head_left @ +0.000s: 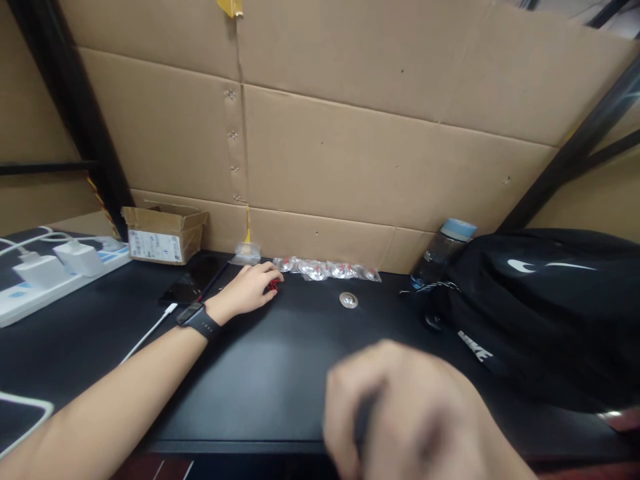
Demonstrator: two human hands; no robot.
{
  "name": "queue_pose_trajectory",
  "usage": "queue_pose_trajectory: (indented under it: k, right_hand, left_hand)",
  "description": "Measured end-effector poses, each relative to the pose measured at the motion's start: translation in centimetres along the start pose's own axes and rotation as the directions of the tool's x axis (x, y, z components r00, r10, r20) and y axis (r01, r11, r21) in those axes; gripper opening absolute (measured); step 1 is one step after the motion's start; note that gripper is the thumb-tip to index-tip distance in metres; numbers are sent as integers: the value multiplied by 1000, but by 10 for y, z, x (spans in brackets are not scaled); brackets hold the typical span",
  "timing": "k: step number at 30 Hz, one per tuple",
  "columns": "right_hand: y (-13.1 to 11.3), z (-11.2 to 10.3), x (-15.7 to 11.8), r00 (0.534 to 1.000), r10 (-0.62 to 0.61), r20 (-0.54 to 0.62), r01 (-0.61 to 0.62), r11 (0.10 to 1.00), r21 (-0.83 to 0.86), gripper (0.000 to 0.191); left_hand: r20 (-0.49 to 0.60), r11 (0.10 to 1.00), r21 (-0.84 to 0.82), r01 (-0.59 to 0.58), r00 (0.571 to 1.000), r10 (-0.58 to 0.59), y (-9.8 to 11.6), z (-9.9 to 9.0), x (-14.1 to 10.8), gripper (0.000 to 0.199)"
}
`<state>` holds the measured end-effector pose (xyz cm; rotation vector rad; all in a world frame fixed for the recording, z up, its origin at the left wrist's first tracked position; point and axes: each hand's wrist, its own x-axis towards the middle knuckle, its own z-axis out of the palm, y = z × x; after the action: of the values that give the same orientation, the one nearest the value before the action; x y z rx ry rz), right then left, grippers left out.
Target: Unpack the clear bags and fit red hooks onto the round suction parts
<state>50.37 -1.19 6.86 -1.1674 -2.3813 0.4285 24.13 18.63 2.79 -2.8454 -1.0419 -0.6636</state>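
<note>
At the back of the black table my left hand (pixel 251 288), with a dark watch on its wrist, curls its fingers over a small bundle of red strands (pixel 273 285). My right hand (pixel 400 410) is close to the camera at the lower middle, its fingers bent and badly smeared by motion; whether it holds anything is not visible. A round silvery metal disc (pixel 349 300) lies on the table between the hands. Behind it runs a row of similar discs in clear plastic packets (pixel 325 269), with red marks on them, just right of my left fingertips.
A cardboard wall (pixel 325 153) closes off the back. To the left are an open small carton (pixel 193 233), a dark flat phone-like slab (pixel 193 280) and a white power strip (pixel 65 283) with chargers. On the right stand a bottle (pixel 440 253) and a black bag (pixel 540 313).
</note>
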Motion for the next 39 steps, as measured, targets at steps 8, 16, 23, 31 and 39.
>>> queue_pose_trajectory:
  k: [8,16,23,31,39]
  right_hand:
    - [109,-19,36,961,269,-59,-275,944,-185,55]
    - [133,-5,34,900,436,-8,-425,872,-242,60]
    - [136,-9,31,905,425,-6,-417,886,-204,56]
    - [137,-10,29,907,420,-3,-414,893,-176,55]
    - [135,-10,29,903,431,-7,-426,891,-156,54]
  left_hand:
    - [52,993,-83,79,996,-75,-2,14,-1,52]
    - [255,978,-62,199,951,-177,-9,27,-2,75]
    - [238,983,-34,183,956,-170,-11,24,-2,71]
    - [232,982,-42,186,957,-172,-9,23,-3,71]
    - [254,983,-25,181,952,-168,-8,22,-2,71]
